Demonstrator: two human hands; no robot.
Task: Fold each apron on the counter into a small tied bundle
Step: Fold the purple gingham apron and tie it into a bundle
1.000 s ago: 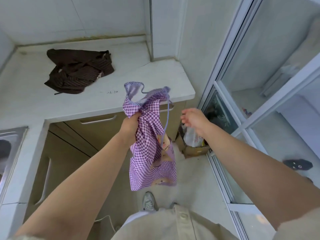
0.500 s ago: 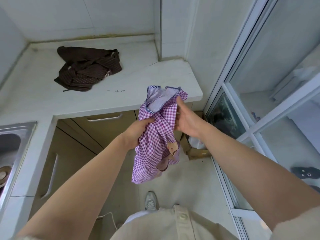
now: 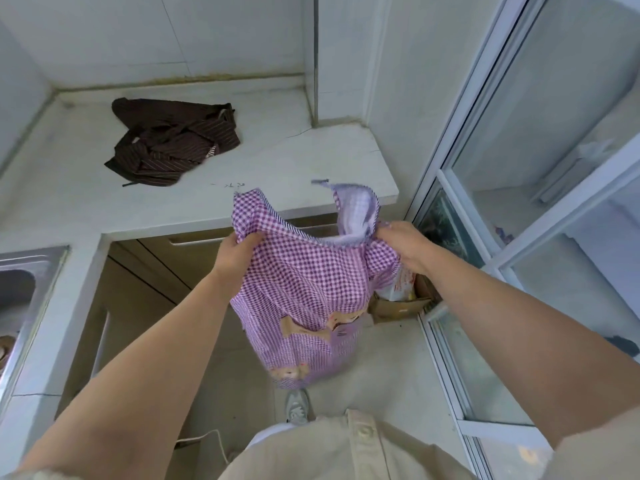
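Left hand and right hand have parted; purple apron hangs vertically.

A home kitchen, shown by the white stone table with a steel sink set in it, cupboard doors beneath, tiled walls and a sliding glass door.
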